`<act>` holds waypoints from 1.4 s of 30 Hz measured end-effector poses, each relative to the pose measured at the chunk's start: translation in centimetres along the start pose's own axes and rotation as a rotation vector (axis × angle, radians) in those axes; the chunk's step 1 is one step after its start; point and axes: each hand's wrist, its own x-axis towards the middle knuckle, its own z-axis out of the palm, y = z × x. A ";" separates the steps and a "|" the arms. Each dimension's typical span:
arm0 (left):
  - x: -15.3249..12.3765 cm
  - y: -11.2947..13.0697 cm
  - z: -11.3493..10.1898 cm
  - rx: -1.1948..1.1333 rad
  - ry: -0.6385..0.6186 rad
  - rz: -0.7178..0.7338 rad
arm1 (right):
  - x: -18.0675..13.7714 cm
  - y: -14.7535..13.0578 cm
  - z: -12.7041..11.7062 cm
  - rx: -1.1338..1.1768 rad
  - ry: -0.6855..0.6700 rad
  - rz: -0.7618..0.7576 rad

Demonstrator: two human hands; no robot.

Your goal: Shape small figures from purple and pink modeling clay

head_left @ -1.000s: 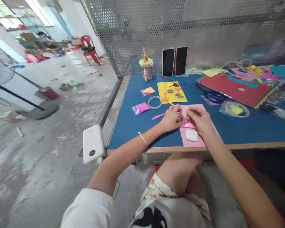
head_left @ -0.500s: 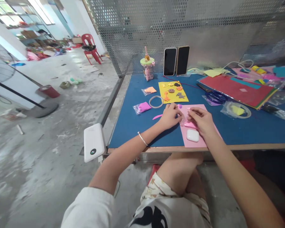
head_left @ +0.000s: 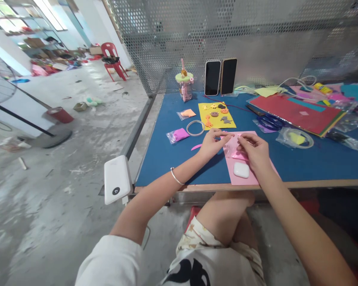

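Note:
My left hand (head_left: 212, 143) reaches over the left edge of a pink sheet (head_left: 253, 180). Its thumb and index finger are stretched forward and meet at the tips; anything between them is too small to make out. My right hand (head_left: 253, 150) is closed in a pinch above the sheet, with a small bit of pink clay (head_left: 239, 136) at its fingertips. Below the fingers lies a clear bag of pink clay (head_left: 239, 155), partly covered by the right hand. A white earbud case (head_left: 241, 170) rests nearer the table edge. Left of my left hand is a pink plastic clay tool (head_left: 196, 147).
A yellow sheet (head_left: 203, 115) carries several small clay animals. Bagged purple-pink clay (head_left: 179, 135), bagged orange clay (head_left: 187, 114) and a clear ring (head_left: 195, 128) lie left. Two phones (head_left: 213, 78) lean on the mesh. Blue scissors (head_left: 270, 122) and red sheets (head_left: 301, 113) lie right.
My left hand's fingers have gone from curled over the bag to stretched out, lifted slightly toward the far side. My right hand keeps its pinch almost in place.

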 end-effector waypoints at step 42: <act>-1.1 1.4 0.6 -0.275 0.152 0.121 | -0.6 -1.6 4.6 0.330 -0.143 0.098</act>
